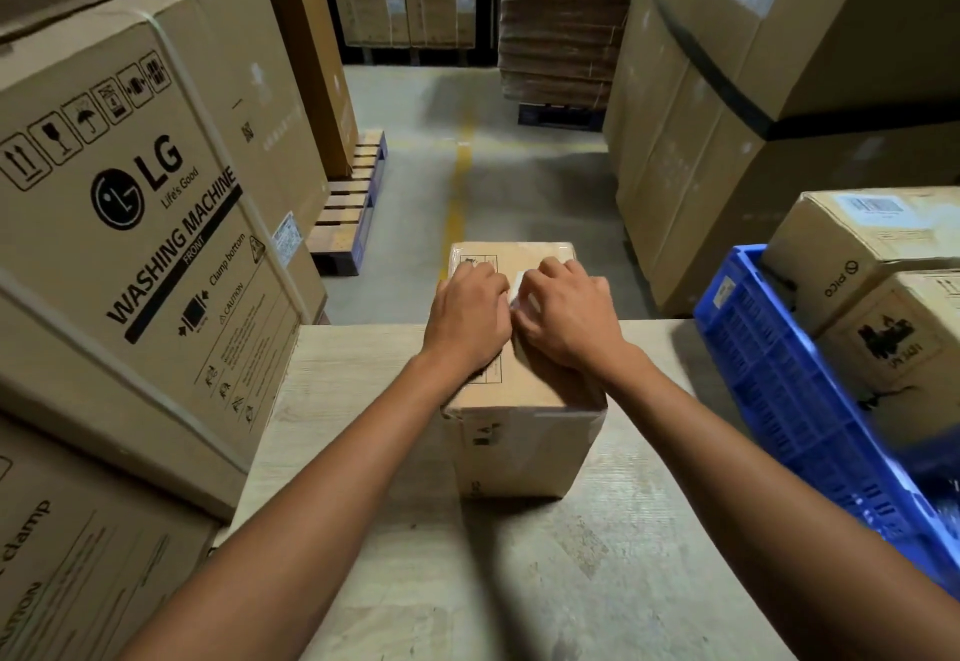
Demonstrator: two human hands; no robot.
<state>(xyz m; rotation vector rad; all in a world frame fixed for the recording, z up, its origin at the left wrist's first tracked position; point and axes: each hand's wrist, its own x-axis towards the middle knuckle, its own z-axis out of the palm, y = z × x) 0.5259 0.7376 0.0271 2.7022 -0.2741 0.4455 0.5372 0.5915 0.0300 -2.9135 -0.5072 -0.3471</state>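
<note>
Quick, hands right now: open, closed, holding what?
Left hand: fingers curled on top of the box; any grip cannot be told.
Right hand: closed, pinching pale tape on the box top.

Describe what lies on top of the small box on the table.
The left hand and right hand lie on the box, a pale strip between them. They cover the lid's middle.
</note>
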